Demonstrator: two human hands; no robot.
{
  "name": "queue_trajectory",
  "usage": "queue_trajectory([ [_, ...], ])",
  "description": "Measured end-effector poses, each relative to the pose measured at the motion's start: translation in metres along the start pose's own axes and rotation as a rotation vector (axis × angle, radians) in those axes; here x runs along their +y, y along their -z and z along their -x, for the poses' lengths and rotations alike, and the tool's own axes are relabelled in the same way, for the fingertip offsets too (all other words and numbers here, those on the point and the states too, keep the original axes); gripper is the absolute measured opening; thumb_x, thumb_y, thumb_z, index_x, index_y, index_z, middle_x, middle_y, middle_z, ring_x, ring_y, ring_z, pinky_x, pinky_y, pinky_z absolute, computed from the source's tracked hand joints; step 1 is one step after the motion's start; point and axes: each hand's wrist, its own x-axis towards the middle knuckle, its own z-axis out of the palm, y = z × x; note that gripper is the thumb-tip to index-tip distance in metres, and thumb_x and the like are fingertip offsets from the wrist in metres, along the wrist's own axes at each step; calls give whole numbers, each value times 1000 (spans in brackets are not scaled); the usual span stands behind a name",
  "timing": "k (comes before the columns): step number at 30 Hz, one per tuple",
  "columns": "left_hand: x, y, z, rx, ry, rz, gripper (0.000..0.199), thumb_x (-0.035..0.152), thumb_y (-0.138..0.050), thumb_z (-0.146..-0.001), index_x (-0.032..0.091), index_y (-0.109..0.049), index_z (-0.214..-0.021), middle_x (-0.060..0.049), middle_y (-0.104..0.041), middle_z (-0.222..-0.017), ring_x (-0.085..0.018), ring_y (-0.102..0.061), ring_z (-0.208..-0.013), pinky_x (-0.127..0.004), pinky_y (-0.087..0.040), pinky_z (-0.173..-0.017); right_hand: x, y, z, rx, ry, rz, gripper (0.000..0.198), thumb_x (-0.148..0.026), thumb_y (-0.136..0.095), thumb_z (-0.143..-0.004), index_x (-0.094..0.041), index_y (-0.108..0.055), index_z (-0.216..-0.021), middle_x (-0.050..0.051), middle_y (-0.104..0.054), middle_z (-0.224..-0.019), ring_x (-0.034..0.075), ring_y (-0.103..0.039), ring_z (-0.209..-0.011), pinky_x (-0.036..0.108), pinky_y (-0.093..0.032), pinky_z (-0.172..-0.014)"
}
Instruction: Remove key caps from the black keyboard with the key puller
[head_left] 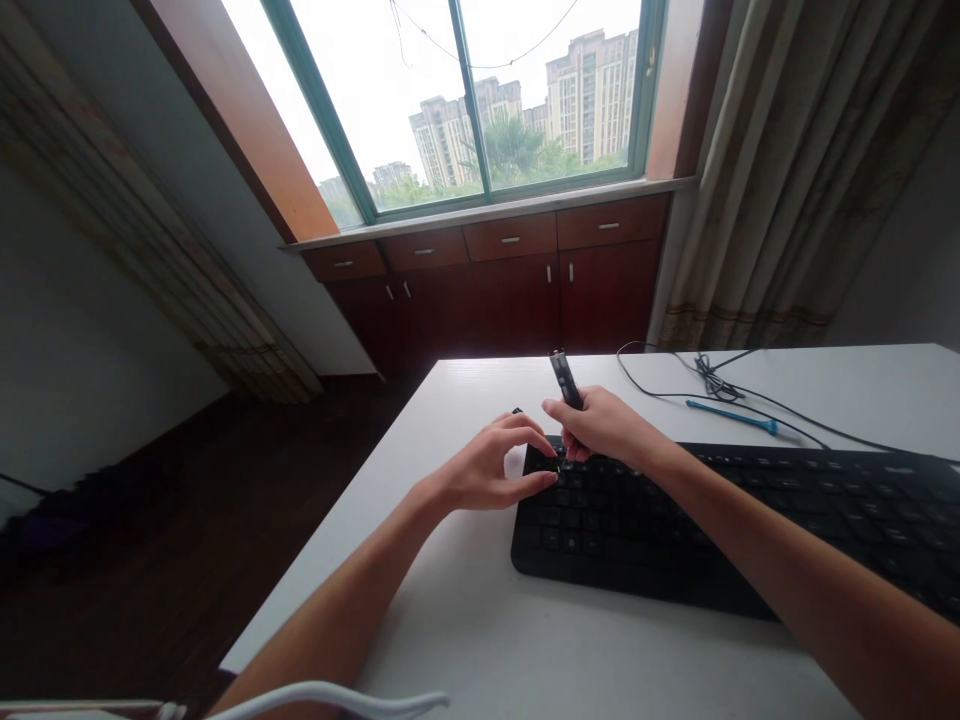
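A black keyboard (645, 580) lies on the white table, its left end under my hands. My right hand (596, 420) is closed round a slim black tool (565, 380). The tool stands nearly upright with its shiny end at the top; its lower part is mostly hidden by my fingers, just above the upper left keys. My left hand (499, 465) reaches over the keyboard's left edge. Its thumb and forefinger are curved with a gap between their tips, close to the keys and to the right hand's fingers. I see nothing clearly held between them.
Behind the keyboard lie a thin blue stick-like tool (731, 415) and a bundled black cable (720, 382). The white table (420, 590) ends at a slanting left edge. A white curved bar (337, 692) crosses the bottom. Red-brown cabinets (487, 305) stand beneath the window.
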Motion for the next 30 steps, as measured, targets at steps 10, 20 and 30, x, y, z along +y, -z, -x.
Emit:
queue_trajectory([
  [10,-1,-1,2,-41,82,43,27,40,-73,-90,25,-70,-113,-10,-61,-119,-27,-56,-114,-41,-53,-95,-2,-1,0,10,-51,43,36,-37,-70,-88,-16,-65,-60,9,-70,-55,21,-66,-44,28,-53,-41],
  [20,5,-4,1,-24,121,0,27,35,-73,-87,24,-70,-112,-10,-60,-121,-29,-54,-118,-47,-47,-107,-13,-8,9,-2,-90,108,27,-33,-66,-89,-15,-65,-69,8,-71,-61,21,-70,-50,28,-59,-47],
  [30,11,-8,1,-1,174,-41,28,34,-72,-84,24,-68,-110,-9,-60,-122,-29,-54,-117,-47,-47,-106,-13,-8,10,-12,-84,140,29,-33,-61,-92,-16,-63,-69,8,-71,-62,20,-70,-50,28,-59,-48],
])
